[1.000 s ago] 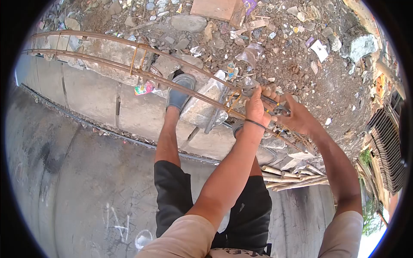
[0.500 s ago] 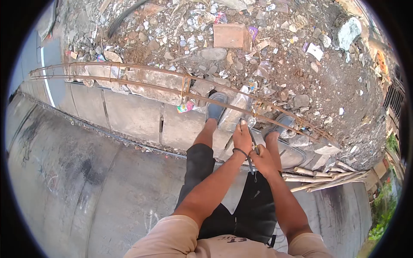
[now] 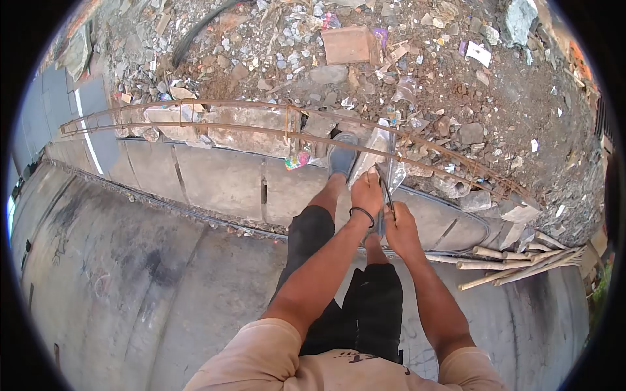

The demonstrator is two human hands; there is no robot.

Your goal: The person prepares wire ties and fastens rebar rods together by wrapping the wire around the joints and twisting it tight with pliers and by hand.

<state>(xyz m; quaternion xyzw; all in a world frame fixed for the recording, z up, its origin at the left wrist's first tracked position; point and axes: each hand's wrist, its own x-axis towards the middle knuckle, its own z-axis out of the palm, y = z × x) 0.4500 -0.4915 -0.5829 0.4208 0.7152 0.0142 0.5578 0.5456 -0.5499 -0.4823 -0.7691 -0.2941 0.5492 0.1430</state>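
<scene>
Rebar cage (image 3: 297,134): spans from far left toward the right; crosses, in view, the left shoe (image 3: 342,156).
Concrete slabs (image 3: 218,179): laid in a row, on the near side of the cage.
Left hand (image 3: 366,194): closed, with fingers curled around the upper end of a slim dark tool (image 3: 387,190) (exact type too small to tell); positioned just short of the cage, near the pale stone block (image 3: 369,159).
Slim dark tool: slanted between left hand and right hand (image 3: 402,231).
Right hand: closed, with fingers bunched on the tool's lower end; held nearer the body.
Wooden poles (image 3: 521,266): piled loosely, well apart from the hands.
</scene>
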